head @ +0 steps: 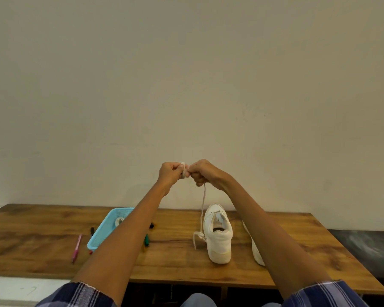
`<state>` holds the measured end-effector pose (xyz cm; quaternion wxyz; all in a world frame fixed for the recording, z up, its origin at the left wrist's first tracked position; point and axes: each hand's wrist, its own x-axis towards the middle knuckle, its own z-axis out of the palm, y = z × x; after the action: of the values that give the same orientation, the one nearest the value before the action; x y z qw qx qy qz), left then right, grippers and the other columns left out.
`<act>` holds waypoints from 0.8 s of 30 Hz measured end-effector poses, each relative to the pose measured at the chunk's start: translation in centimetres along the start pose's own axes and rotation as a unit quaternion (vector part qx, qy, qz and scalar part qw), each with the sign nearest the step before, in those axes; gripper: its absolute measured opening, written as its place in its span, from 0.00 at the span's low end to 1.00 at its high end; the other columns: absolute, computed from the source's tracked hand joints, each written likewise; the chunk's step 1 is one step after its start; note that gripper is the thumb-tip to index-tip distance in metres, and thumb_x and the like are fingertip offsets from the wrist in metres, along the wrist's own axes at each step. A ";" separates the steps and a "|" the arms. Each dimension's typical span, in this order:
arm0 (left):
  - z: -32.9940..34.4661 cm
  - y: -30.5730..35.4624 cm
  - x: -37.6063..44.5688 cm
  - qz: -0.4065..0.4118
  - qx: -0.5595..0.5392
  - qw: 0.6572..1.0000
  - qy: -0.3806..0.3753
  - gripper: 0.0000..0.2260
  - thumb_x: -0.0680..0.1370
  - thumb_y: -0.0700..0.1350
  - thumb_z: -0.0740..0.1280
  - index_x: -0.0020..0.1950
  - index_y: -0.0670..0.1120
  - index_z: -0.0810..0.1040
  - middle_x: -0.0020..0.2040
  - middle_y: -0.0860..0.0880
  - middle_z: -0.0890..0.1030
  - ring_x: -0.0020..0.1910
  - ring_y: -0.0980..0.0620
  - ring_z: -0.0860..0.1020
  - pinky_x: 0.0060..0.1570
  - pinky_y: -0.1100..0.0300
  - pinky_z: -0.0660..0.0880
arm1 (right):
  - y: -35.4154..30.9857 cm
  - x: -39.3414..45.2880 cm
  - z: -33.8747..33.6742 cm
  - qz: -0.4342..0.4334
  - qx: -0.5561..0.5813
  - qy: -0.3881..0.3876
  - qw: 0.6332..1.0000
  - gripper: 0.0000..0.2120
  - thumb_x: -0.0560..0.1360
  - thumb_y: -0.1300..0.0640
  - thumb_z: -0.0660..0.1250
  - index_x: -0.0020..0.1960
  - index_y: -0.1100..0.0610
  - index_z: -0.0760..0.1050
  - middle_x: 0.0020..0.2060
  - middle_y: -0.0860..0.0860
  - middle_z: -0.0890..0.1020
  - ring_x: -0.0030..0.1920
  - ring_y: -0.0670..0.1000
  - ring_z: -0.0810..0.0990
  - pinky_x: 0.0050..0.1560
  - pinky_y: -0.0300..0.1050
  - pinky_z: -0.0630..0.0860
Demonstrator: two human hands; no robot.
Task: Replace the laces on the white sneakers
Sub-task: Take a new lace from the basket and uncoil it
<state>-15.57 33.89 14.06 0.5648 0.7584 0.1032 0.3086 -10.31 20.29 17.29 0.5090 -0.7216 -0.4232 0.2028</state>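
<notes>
We hold the lace [202,202] high above the bench [169,258]: left hand [172,172] grips its wound-up coil, right hand [201,172] pinches the strand, probably winding the slack. Its tail trails beside the sneaker [218,235], which stands heel toward us.

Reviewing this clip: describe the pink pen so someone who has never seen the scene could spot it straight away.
Start at the wooden table against the plain wall, then find the light blue plastic basket on its left half. The pink pen lies flat on the wood just left of that basket, beside a black marker. It is the only pink item and the leftmost thing on the table.
</notes>
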 end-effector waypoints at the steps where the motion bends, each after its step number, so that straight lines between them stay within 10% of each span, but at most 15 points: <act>1: 0.0 -0.1 -0.1 0.000 0.008 1.000 -0.027 0.10 0.79 0.36 0.62 0.42 0.37 0.81 0.37 0.47 0.81 0.39 0.53 0.80 0.44 0.61 0.78 | 0.1 0.1 -0.1 -0.005 0.010 0.022 1.000 0.15 0.76 0.64 0.57 0.32 0.60 0.72 0.21 0.47 0.63 0.24 0.46 0.60 0.29 0.39 0.63; 11: 0.8 0.2 -1.2 -0.032 -0.032 0.993 -0.113 0.12 0.80 0.42 0.62 0.54 0.34 0.80 0.45 0.40 0.83 0.40 0.52 0.83 0.41 0.66 0.79 | 1.7 0.6 0.0 0.028 0.080 0.107 0.991 0.17 0.78 0.62 0.56 0.32 0.58 0.74 0.20 0.47 0.65 0.26 0.48 0.63 0.28 0.39 0.65; 24: 0.8 1.7 -2.0 -0.108 -0.174 0.970 -0.134 0.12 0.81 0.41 0.60 0.41 0.39 0.79 0.28 0.50 0.77 0.28 0.55 0.78 0.36 0.65 0.78 | 3.3 0.7 -0.6 0.090 0.114 0.170 0.975 0.15 0.76 0.50 0.66 0.34 0.56 0.70 0.23 0.48 0.64 0.24 0.47 0.61 0.27 0.39 0.64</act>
<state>-16.96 31.66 14.77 0.7265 0.6674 0.0527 0.1549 -8.18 20.13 14.62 0.6322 -0.7178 -0.2377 0.1692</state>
